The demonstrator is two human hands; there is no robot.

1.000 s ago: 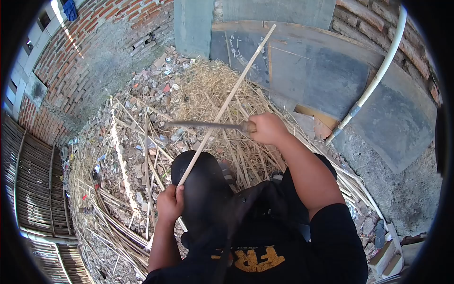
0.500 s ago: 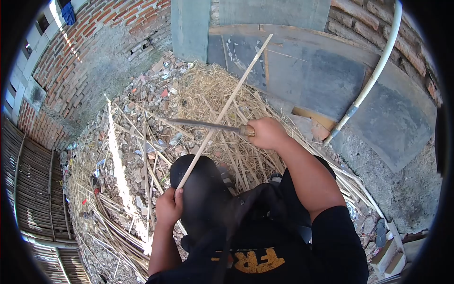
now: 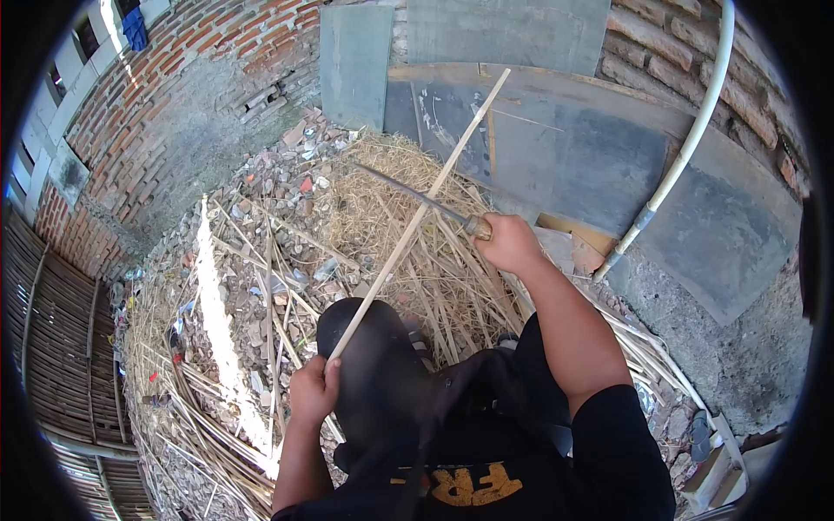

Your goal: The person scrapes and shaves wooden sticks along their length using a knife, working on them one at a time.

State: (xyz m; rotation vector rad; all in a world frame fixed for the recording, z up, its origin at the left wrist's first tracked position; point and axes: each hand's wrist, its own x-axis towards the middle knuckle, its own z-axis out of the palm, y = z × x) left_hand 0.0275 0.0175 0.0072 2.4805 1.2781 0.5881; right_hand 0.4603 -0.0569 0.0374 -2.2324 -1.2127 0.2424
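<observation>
A long pale strip, like split bamboo (image 3: pixel 400 250), slants from my left knee up to the grey panels. Its lower end is held in my left hand (image 3: pixel 314 388), the thumb lying along it beside the knee. My right hand (image 3: pixel 508 243) is closed round the wooden handle of a long, narrow blade (image 3: pixel 401 187). The blade crosses the strip above its middle and points up and left. Whether its edge touches the strip I cannot tell. Pale shavings (image 3: pixel 382 178) lie heaped on the ground beyond.
Loose strips (image 3: pixel 217 417) lie over rubble at the left, and more strips (image 3: pixel 638 343) at the right. Grey panels (image 3: pixel 573 165) lean on a brick wall, with a white pipe (image 3: pixel 686 156) in front. A bamboo screen (image 3: pixel 65 339) stands at far left.
My right hand has moved slightly right. The blade has gone farther up along the strip and now tilts more steeply up to the left. My left hand keeps its hold, slightly lower in view.
</observation>
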